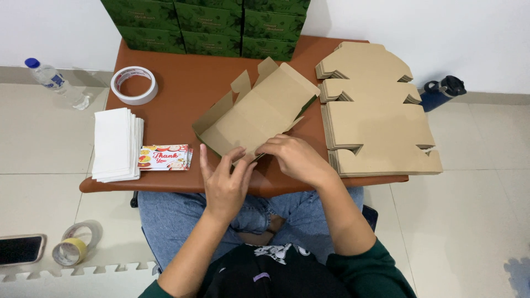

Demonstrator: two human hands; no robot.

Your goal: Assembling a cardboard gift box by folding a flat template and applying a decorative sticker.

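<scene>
A flat brown cardboard box blank lies tilted on the desk, partly folded, its plain inner face up, side flaps raised along the far edge, a green printed outer face showing at 1 corner.
</scene>
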